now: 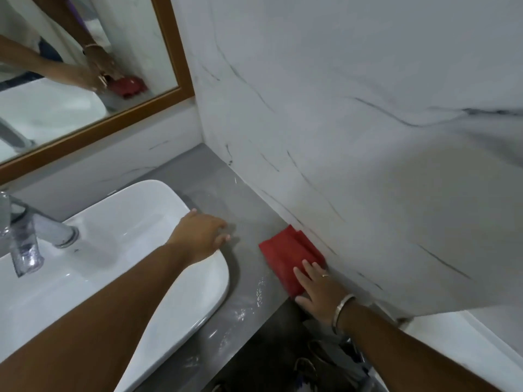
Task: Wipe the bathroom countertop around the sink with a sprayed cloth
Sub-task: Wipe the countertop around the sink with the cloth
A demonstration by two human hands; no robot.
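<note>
Grey countertop (pixel 249 267) runs between a white sink (pixel 119 250) and a marble-veined wall (pixel 339 137), with a wood-framed mirror (pixel 85 66) above the back edge and a chrome tap (pixel 34 230) over the bowl. Under the person's right hand (pixel 319 290) lies the red cloth (pixel 288 253), folded flat, its far side touching the foot of the wall. That hand is spread open, fingers (pixel 308 270) flat on the near end of the cloth, pressing rather than pinching; the rest of the cloth reaches ahead of the fingertips. Just inward of it, toward the sink, wet streaks glisten on the grey surface. The left hand (pixel 198 236) rests loosely open on the sink rim, holding nothing, likely as a brace. The cloth looks soft, light and limp, so I'd guess it will bunch or unfold if pushed from one end only; a palm set over its middle, flat, should carry it along the wall more evenly
</note>
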